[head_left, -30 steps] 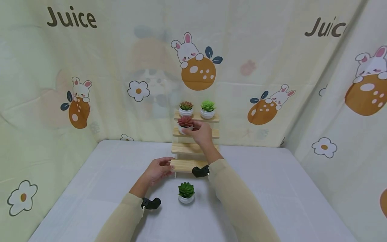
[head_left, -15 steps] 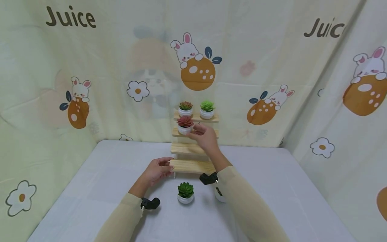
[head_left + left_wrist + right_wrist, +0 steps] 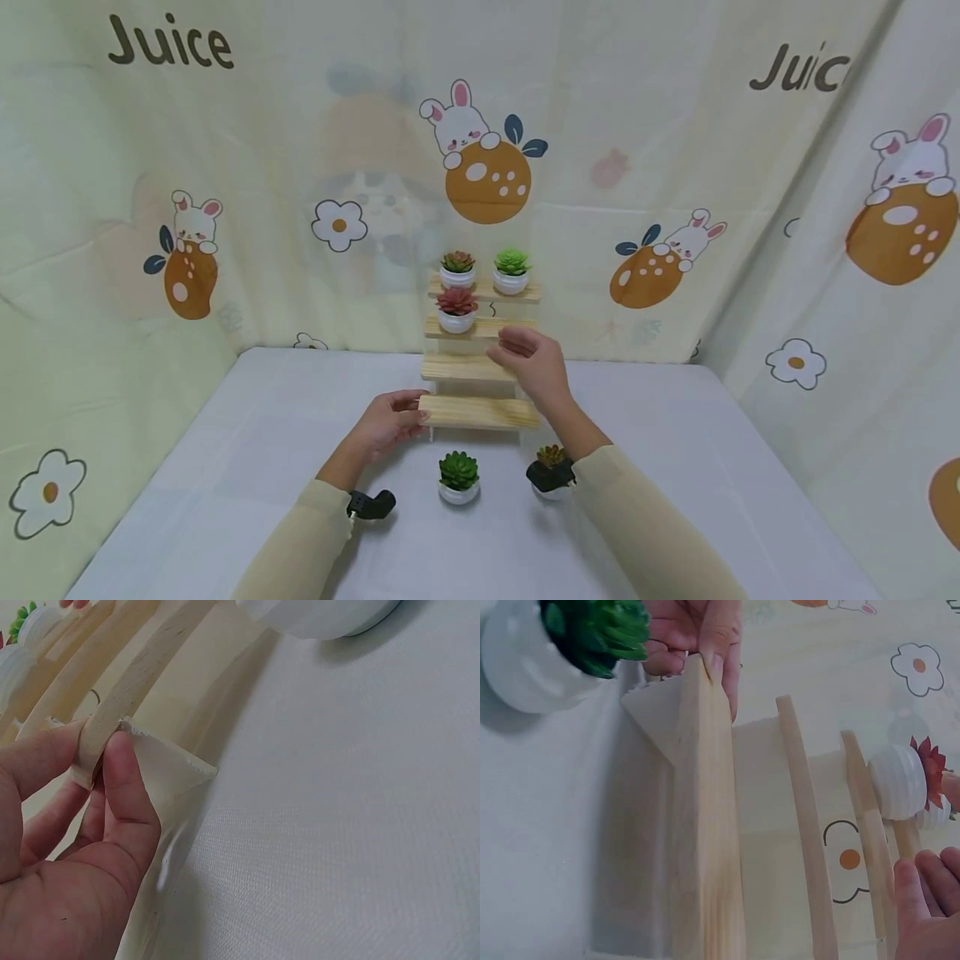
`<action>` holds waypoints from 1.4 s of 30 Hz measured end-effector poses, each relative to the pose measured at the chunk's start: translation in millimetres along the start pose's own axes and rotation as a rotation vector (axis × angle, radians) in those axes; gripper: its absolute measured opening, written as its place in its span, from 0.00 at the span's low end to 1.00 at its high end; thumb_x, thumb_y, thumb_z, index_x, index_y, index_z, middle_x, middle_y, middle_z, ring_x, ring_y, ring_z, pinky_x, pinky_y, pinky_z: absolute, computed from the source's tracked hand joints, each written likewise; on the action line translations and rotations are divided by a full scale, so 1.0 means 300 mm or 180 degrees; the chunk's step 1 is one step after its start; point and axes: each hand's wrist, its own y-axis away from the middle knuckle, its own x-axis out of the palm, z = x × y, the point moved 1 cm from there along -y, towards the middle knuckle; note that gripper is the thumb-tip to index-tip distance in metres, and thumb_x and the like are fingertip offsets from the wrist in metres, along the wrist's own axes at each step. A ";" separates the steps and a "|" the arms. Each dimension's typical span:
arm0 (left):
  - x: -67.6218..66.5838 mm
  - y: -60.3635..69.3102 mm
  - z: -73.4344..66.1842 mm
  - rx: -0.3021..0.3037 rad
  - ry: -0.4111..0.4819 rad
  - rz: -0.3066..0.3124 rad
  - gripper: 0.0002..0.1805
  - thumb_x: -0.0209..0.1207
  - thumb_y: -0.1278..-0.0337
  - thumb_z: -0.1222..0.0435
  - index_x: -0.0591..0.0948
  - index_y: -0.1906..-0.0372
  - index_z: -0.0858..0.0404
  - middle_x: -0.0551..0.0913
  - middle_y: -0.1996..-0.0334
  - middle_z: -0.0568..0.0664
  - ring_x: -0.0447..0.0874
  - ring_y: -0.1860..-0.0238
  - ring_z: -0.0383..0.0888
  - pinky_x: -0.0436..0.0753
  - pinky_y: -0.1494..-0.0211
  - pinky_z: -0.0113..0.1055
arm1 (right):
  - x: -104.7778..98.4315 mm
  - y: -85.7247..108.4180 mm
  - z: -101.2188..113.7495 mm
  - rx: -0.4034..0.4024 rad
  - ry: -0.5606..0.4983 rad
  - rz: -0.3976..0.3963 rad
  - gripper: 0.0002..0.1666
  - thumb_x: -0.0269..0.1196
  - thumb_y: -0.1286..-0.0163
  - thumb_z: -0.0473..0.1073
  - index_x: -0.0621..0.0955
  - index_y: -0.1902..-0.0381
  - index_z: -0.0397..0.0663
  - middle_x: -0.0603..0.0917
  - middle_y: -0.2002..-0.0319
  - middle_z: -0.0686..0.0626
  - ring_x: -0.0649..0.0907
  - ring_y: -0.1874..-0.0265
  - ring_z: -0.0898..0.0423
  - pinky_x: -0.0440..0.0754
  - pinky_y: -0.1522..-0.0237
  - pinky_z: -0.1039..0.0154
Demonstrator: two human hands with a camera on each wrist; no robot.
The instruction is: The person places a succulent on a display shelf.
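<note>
A stepped wooden shelf stand point(image 3: 480, 412) has several light boards. My left hand point(image 3: 386, 425) pinches the left end of its lowest board between thumb and fingers, as the left wrist view point(image 3: 82, 840) also shows. The red succulent point(image 3: 457, 310) in a white pot stands on the left of the second board from the top. To its lower right, my right hand point(image 3: 534, 362) hovers before the stand's right side, fingers loosely bent and holding nothing. On the top board are a reddish-green succulent point(image 3: 457, 262) and a bright green succulent point(image 3: 512, 262).
A dark green succulent point(image 3: 458, 477) in a white pot stands on the white table point(image 3: 300, 387) before the stand. Right of it, a yellowish-brown succulent point(image 3: 551, 456) is partly hidden by the right wrist's black camera point(image 3: 550, 476). A printed curtain point(image 3: 585, 108) hangs behind.
My right hand has let go of the red succulent's pot and drawn back right and down. The yellowish-brown succulent has come into view from behind the right arm. The left hand stays put.
</note>
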 end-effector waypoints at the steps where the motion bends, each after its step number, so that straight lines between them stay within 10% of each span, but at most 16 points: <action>1: 0.000 0.000 -0.001 -0.0005 0.0000 -0.0006 0.27 0.61 0.35 0.75 0.74 0.32 0.71 0.81 0.49 0.59 0.84 0.58 0.43 0.86 0.58 0.32 | -0.007 0.011 -0.001 0.0000 -0.0011 0.0004 0.31 0.74 0.35 0.43 0.80 0.37 0.39 0.83 0.37 0.39 0.82 0.37 0.46 0.83 0.38 0.56; 17: 0.006 0.004 -0.003 -0.0018 0.0049 -0.0002 0.27 0.61 0.35 0.76 0.74 0.31 0.72 0.82 0.50 0.58 0.84 0.59 0.42 0.86 0.59 0.32 | -0.129 0.145 -0.092 0.0051 0.0077 0.0211 0.32 0.74 0.35 0.47 0.80 0.37 0.40 0.82 0.37 0.38 0.81 0.36 0.45 0.82 0.45 0.72; 42: 0.001 0.002 -0.005 -0.0053 0.0006 -0.0050 0.27 0.62 0.34 0.75 0.74 0.31 0.70 0.80 0.47 0.59 0.83 0.57 0.43 0.86 0.56 0.32 | -0.247 0.341 -0.251 0.0311 0.0213 0.0471 0.35 0.76 0.39 0.46 0.80 0.36 0.41 0.80 0.34 0.37 0.78 0.32 0.44 0.77 0.32 0.61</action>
